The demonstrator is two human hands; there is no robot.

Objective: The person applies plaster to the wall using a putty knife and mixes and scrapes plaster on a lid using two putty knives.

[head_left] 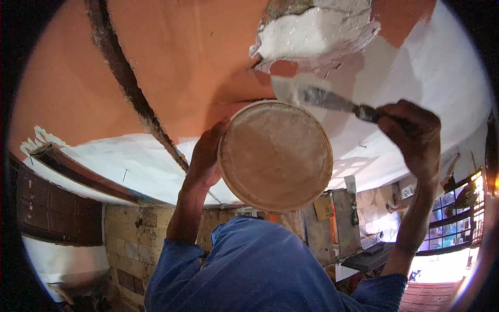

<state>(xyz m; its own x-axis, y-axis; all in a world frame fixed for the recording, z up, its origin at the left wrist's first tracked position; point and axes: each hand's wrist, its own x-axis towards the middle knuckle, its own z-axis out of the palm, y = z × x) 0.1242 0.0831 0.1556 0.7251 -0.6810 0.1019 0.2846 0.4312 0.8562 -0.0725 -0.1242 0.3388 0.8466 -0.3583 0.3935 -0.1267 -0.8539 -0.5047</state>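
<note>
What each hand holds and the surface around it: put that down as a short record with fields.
Left hand: grips the edge of a round, tan-faced tub or lid
Right hand: closed around the dark handle of a scraper, blade pointing left
Blade contact: cannot tell
Surface: orange, partly coated white
White paste: thick patch, top, beyond the blade
Groove: dark, slanting, upper left

We take this for a room under repair, perhaps in a home, though we cannot be sure. We see an orange-and-white painted surface (pixel 171 62) with a rough groove (pixel 125 78) cut through it and a thick patch of wet white filler (pixel 312 34). Beyond, we make out worn yellowish tiles (pixel 122 234) and a bright barred window (pixel 452 229).
</note>
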